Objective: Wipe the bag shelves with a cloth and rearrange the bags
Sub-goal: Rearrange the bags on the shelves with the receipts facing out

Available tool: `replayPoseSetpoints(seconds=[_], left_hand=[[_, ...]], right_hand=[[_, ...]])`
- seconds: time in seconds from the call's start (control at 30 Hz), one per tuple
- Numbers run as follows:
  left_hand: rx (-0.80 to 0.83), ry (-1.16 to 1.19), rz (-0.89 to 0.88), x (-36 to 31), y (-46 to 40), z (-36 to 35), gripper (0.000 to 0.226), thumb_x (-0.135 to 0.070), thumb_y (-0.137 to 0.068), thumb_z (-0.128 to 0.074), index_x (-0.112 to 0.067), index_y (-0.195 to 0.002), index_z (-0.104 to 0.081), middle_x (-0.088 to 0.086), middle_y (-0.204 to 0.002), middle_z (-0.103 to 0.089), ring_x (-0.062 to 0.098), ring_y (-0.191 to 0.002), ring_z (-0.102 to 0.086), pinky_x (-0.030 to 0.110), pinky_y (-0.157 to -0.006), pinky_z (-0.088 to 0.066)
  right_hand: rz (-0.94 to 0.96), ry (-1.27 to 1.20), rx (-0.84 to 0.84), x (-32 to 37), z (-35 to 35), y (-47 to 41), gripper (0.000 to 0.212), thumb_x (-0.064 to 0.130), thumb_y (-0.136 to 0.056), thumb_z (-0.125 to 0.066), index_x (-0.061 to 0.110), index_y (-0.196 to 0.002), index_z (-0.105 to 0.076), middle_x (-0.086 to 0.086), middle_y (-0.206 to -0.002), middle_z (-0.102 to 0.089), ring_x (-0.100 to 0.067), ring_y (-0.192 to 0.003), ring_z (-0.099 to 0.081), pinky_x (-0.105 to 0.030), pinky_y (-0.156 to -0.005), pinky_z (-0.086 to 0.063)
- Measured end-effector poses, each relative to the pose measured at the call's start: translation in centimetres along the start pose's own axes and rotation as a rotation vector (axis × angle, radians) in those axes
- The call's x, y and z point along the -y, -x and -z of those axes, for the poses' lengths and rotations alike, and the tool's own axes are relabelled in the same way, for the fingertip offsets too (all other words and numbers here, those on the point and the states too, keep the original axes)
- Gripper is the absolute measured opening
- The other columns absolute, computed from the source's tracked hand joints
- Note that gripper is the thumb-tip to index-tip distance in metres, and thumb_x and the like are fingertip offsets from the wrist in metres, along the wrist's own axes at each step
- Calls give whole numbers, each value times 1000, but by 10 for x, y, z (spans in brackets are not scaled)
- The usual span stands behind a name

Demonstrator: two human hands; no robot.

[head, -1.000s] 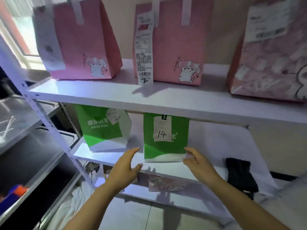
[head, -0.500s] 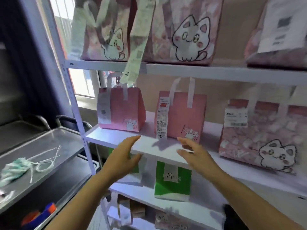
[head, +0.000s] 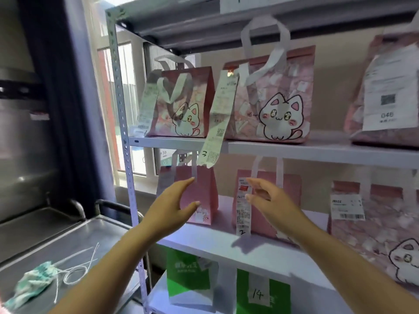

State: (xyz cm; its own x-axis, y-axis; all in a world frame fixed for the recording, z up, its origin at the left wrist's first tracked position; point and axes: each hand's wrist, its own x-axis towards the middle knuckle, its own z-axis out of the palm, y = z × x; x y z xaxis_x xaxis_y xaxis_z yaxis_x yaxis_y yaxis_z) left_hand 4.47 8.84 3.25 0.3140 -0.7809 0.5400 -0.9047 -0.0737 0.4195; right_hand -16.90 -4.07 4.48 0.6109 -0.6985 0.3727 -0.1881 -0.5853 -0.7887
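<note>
Both hands spread, empty | my left hand [head: 169,211] near small pink bag [head: 201,196], my right hand [head: 269,200] before tagged pink bag [head: 285,200] | I think: positioned to move them

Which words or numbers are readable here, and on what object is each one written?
"14": handwritten on the white label of the green bag.
"3": handwritten at the foot of the long receipt.
"2": foot of the receipt on the plain pink bag.
"046", likely: large label, far right.
All other print and barcodes: too blurred.
</note>
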Motion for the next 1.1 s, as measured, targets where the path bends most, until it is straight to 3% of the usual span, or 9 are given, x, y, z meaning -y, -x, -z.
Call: replayPoseSetpoints(seconds=[0.23, 0.3, 0.47, 0.6, 0.67, 0.77, 0.93, 1.03, 1.1], left_hand=[[-17, -40, -35, 60, -31, 48, 63, -39, -90, -59, -30, -145, -31, -8, -147, -40, 13, -128, -44, 29, -105, -38], [-40, -51, -47, 79, -42, 61, 62, -35, -90, -60, -24, -145, -33, -5, -145, -42, 12, -130, -41, 23, -105, -31], [-68, -59, -93, 116, -71, 85, 62, -33, -89, -61, -19, -144, -35, -3, -147, -41, 12, -134, -38, 21, -105, -26], [-80, -54, -137, 128, -93, 96, 63, -40, -90, -58, -24, -145, -32, -6, -148, -39, 12, -134, -37, 27, -107, -31], [-64, -47, -168, 125, -102, 96, 64, -40, -90, -57, -24, -146, -30, -7, -150, -36, 13, -133, -38, 27, -106, -31], [-25, -28, -232, 114, -114, 88, 65, -39, -91, -58, -24, -147, -29, -7, -151, -35, 12, -135, -36, 26, -106, -30], [30, -14, -375, 75, -137, 63, 64, -35, -90, -59, -22, -146, -31, -3, -150, -36, 14, -135, -35, 26, -106, -30], [44, -95, -524, 39, -149, 47, 69, -32, -89, -62, -18, -147, -29, 2, -152, -33, 18, -137, -32, 27, -109, -26], [36, -88, -580, 14, -155, 39, 71, -33, -88, -62, -17, -148, -28, 4, -152, -33, 20, -138, -32, 28, -110, -25]], right_hand=[[46, 57, -69, 39, -42, -45, 46, 35, -89, -60, 40, -133, -47, 6, -138, -51, -13, -123, -48, -33, -98, -41], [51, 49, -91, 49, -53, -60, 45, 35, -88, -61, 42, -131, -48, 3, -138, -51, -13, -124, -48, -36, -101, -41], [62, 25, -160, 68, -78, -84, 43, 27, -90, -61, 35, -130, -51, 4, -134, -54, -8, -108, -56, -25, -85, -47], [44, 8, -217, 74, -85, -87, 43, 24, -90, -61, 31, -131, -52, 5, -135, -53, -11, -118, -52, -31, -96, -46], [28, -8, -248, 75, -82, -88, 43, 22, -89, -62, 31, -130, -52, 5, -134, -54, -11, -120, -52, -32, -98, -45], [14, -2, -287, 77, -71, -87, 42, 23, -90, -61, 32, -130, -52, 9, -130, -54, -7, -123, -47, -19, -88, -43], [-23, 41, -454, 75, -30, -79, 40, 25, -91, -60, 30, -131, -52, 9, -133, -50, -6, -122, -43, -26, -98, -37], [-70, 53, -539, 66, 3, -69, 39, 21, -91, -58, 28, -129, -54, 8, -131, -52, -4, -111, -47, -17, -86, -37], [-83, 87, -576, 60, 23, -60, 40, 20, -91, -58, 27, -130, -54, 10, -128, -54, -6, -114, -49, -16, -88, -36]])
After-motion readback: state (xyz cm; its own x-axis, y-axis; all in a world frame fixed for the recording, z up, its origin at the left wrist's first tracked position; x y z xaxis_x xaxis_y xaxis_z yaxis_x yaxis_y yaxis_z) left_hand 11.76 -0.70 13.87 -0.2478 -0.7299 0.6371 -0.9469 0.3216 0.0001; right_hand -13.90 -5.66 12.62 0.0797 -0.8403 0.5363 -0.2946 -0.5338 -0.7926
